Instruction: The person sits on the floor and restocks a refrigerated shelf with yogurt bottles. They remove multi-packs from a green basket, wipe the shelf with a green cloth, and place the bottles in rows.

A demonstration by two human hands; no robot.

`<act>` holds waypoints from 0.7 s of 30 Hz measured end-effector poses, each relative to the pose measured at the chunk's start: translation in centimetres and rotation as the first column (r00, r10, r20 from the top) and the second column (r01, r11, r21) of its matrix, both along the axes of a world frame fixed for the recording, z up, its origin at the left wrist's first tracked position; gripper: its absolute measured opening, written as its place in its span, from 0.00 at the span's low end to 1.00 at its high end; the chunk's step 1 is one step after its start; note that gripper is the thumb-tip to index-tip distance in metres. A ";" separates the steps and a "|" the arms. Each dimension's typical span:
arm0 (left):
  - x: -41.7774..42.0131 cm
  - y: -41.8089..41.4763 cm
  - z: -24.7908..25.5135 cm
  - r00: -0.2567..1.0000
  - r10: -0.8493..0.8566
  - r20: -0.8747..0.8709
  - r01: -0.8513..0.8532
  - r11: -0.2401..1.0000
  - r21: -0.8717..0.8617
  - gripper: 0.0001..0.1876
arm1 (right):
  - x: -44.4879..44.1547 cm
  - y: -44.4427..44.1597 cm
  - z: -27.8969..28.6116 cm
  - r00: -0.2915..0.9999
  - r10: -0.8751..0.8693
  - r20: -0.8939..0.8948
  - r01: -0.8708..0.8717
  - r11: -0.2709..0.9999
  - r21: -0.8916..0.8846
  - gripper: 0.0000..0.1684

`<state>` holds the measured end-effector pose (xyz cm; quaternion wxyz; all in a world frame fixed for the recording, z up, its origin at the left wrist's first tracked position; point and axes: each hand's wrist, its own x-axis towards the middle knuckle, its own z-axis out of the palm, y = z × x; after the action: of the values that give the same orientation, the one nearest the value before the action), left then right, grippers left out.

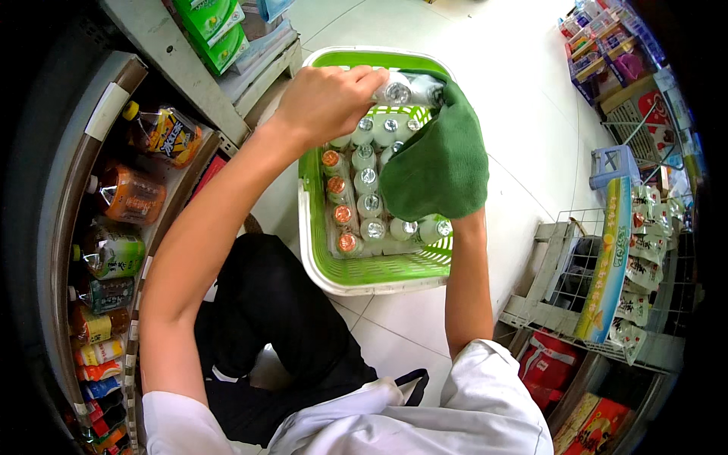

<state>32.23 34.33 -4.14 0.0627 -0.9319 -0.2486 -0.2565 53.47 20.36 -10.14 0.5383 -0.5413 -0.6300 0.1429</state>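
Observation:
My left hand [333,102] reaches over the far side of a green and white plastic basket [310,227], its fingers curled at a clear bottle [397,92]. A second bottle [427,88] lies close beside it, partly under a green cloth [441,159]. The cloth covers my right hand almost fully, so its fingers are hidden; only the wrist [469,224] shows below. Inside the basket, rows of bottles with silvery caps [369,205] stand upright. A row of bottles with orange caps [336,185] stands along the left.
At left, shelves hold several bottled drinks [136,193], with green packs [222,40] beyond. A wire rack [574,244] with hanging snack packets [642,250] stands at right. Below it are red packages [549,364]. Tiled floor [523,142] runs between; my bent knee [267,267] is near the basket.

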 end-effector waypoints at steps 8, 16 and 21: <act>5.0 6.3 -6.6 0.990 0.123 -0.074 -0.139 0.954 -0.265 0.22 | 1.1 -1.9 -1.7 0.525 0.254 -0.812 -0.431 0.902 0.003 0.31; 5.9 8.7 -10.9 0.975 0.022 -0.220 -0.126 0.871 -0.475 0.25 | 0.6 -2.6 -1.5 0.117 0.382 -0.917 -0.459 0.840 0.291 0.31; 7.2 9.0 -12.9 0.953 0.004 -0.303 -0.179 0.813 -0.553 0.27 | 0.1 -0.8 0.0 0.777 0.242 -0.581 -0.267 0.963 0.044 0.29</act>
<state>39.39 43.33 -17.00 -0.1733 -0.9211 -0.3476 -0.0279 53.52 19.60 -10.18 0.6693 -0.3926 -0.4993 0.3855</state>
